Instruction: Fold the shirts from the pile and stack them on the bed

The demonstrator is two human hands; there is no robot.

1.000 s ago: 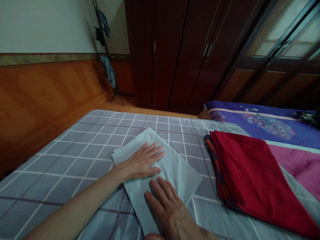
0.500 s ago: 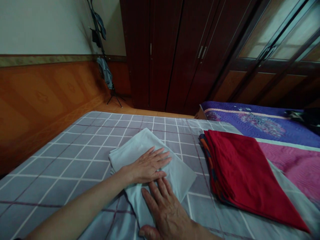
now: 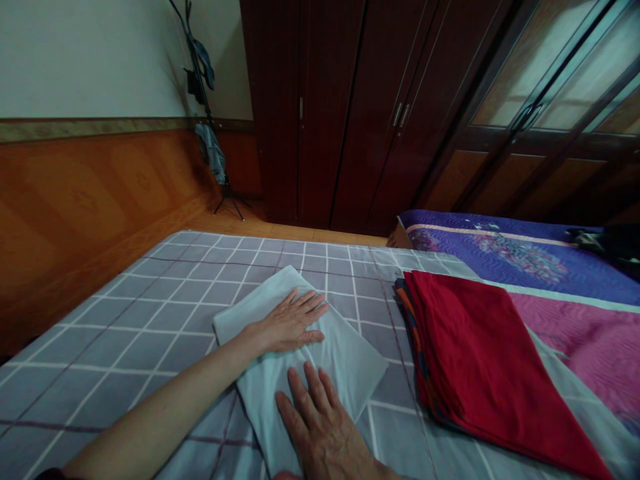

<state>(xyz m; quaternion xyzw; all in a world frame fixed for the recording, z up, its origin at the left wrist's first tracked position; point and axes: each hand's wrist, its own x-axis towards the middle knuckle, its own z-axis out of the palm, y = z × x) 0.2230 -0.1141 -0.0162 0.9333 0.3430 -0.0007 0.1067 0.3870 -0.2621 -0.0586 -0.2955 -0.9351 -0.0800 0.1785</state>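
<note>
A folded light-coloured cloth [image 3: 350, 350], perhaps a garment, lies on the bed in front of me. My left hand [image 3: 287, 322] rests flat on its upper half, fingers stretched out to the right. Lower down, my right hand [image 3: 325, 427] lies palm down on the near part of the cloth, its fingers spread and pointing away from me. A gap of bare cloth shows between the two hands. The lower edge of the right hand, with part of its thumb, is cut off by the frame.
To the right lies a stack of folded cloths with a red cloth [image 3: 485, 360] on top. A grey checked sheet [image 3: 135, 320] covers the bed. Beyond are a purple and pink bedspread [image 3: 500, 247], a dark wardrobe [image 3: 320, 133] and a coat stand [image 3: 205, 87] hung with clothes.
My hands have drawn apart: the right slid a little toward me, and the left shifted slightly up. The near part of the cloth looks flatter.
</note>
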